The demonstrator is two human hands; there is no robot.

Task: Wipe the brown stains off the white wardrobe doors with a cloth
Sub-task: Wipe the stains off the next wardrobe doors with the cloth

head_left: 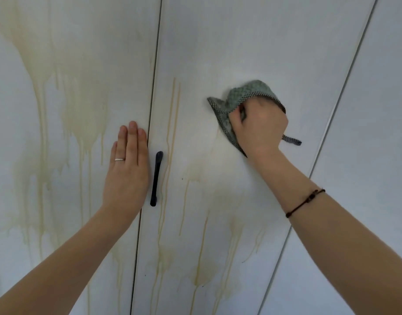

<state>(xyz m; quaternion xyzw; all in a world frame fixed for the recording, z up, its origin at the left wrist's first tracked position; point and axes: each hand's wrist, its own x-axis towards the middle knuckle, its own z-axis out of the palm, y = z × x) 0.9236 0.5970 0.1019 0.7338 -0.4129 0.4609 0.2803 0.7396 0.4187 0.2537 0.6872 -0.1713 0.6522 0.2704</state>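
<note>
Clutching the grey-green cloth [245, 96], the right grip [261, 126] is pressing it on the middle wardrobe door [218, 42], above brown stains [200, 271]; the left grip [127, 164] is lying flat, fingers straight, beside the black handle [156, 178].

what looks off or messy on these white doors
Brownish drip stains streak the left white wardrobe door heavily; thinner runs mark the middle door beside the black bar handle and below the grey-green woven cloth.
</note>
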